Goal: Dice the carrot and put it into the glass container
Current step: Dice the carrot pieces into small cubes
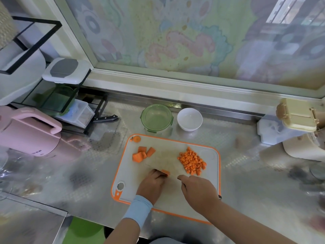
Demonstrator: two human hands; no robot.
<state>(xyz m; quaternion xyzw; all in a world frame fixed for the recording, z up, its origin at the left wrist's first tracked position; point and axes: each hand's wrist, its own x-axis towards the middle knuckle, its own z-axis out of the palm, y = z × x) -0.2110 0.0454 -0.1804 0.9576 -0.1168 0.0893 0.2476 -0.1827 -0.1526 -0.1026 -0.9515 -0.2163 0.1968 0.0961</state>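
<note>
A white cutting board with an orange rim (pixel 212 175) lies on the steel counter. My left hand (pixel 153 184) holds a carrot piece (pixel 165 172) down on the board with curled fingers. Just right of it, my right hand (pixel 198 189) grips a knife, whose handle end (pixel 219 197) pokes out behind the hand. The blade is blurred and pale against the board beside the carrot piece. A pile of diced carrot (pixel 192 162) lies on the board's right side, with a few carrot chunks (pixel 142 154) on its left. The glass container (pixel 156 118), green-rimmed and empty, stands behind the board.
A white bowl (pixel 189 119) sits right of the glass container. A carrot end (pixel 136 138) lies at the board's far left corner. A black-handled knife (pixel 105 118) lies under the rack at left, near a pink appliance (pixel 29 136). A beige lidded box (pixel 297 115) stands at right.
</note>
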